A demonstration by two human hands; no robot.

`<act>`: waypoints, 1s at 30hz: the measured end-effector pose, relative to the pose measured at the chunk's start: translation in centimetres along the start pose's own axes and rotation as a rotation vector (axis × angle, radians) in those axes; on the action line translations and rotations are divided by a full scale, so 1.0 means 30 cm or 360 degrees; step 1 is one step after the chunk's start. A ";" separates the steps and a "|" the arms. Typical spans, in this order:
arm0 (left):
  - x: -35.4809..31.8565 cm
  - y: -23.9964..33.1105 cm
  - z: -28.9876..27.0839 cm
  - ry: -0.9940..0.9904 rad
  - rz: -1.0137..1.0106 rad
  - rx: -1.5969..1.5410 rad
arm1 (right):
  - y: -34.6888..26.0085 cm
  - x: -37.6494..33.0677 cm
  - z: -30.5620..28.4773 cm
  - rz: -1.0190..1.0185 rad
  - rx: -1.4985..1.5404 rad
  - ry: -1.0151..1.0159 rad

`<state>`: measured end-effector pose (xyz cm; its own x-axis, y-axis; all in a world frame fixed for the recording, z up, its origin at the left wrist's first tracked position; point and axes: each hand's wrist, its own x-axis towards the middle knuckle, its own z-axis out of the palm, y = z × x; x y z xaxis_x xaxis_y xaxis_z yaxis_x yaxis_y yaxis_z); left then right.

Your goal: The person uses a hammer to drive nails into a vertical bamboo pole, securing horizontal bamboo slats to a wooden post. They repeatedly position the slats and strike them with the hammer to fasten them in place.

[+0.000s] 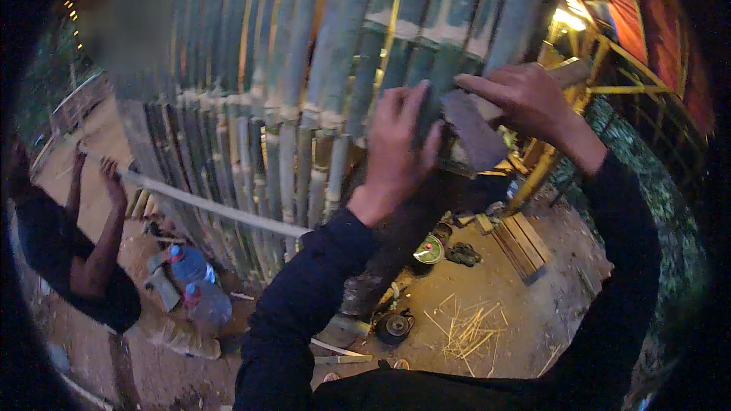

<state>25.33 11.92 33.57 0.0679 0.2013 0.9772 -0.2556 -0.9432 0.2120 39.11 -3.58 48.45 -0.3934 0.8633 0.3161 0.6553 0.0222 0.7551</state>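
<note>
Bamboo slats (327,53) stand close together, forming a curved wall in front of the person, and both hands are up against it. The left hand (397,151) is raised with its fingers bent at the slats and its thumb apart from them; whether they pinch a slat or only rest on it, one cannot tell. The right hand (529,103) is closed around a tool that looks like a chopper (476,137), index finger stretched toward the slats. Its broad dark blade hangs just beside the left thumb, between the two hands, and its wooden handle end sticks out past the right hand.

That nearness is probably the main thing to mind. The left fingertips are best placed well to the side of the blade's edge, pressing a slat steady, and the right wrist firm so the blade cannot slip sideways. Small, controlled movements seem wiser than wide swings, since both arms are lifted high and likely tire.

At the left, a co-worker's hand (114,183) holds a long pole (221,207) that slants along the wall toward the person's left sleeve; a jolt there could upset the grip, so a glance that way makes sense.
</note>
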 end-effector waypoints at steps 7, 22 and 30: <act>-0.004 0.008 0.009 0.0065 0.0030 0.0010 | 0.012 -0.001 0.003 -0.0164 -0.0069 0.0145; -0.015 0.002 -0.011 -0.0019 -0.0086 -0.0100 | -0.049 0.023 -0.035 -0.0105 -0.0232 -0.0282; -0.024 0.020 -0.013 -0.0021 -0.0106 -0.0064 | -0.037 0.002 -0.022 -0.0137 -0.0151 -0.0127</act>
<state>24.76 11.30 33.01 0.0987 0.2596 0.9607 -0.2883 -0.9165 0.2773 37.94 -3.90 48.00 -0.3906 0.8976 0.2042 0.5562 0.0533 0.8293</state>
